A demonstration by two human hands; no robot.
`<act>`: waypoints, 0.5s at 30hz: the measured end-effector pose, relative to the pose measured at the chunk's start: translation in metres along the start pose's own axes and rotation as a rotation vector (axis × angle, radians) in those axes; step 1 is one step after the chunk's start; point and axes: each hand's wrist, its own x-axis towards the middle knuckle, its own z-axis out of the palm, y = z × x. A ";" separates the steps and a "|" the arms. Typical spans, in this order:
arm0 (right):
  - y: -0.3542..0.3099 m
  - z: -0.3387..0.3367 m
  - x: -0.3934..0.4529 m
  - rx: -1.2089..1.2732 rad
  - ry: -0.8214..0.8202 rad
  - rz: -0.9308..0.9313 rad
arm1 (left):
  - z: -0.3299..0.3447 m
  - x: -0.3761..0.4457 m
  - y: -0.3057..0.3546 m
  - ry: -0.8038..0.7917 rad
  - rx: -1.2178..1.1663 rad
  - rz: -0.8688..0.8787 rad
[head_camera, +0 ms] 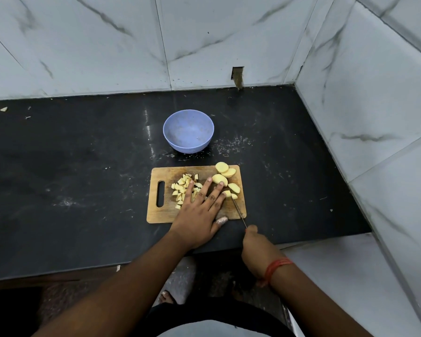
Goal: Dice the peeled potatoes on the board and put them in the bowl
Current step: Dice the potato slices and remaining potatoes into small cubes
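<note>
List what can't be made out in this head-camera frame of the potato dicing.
- Knife handle: hidden inside the closed right hand; only the thin steel knife blade shows.
- Some small yellow diced potato cubes: covered by the spread left hand, so no count.
- Where the blade tip meets the pale peeled potato pieces: too small to tell.

Left hand (pixel 199 210) splayed flat, right hand (pixel 258 249) fisted.

Kitchen: tiled walls (pixel 229 40), black countertop (pixel 71 166)
</note>
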 end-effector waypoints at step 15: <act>-0.016 -0.013 -0.003 0.099 0.072 -0.072 | -0.003 0.000 -0.009 0.031 0.019 0.032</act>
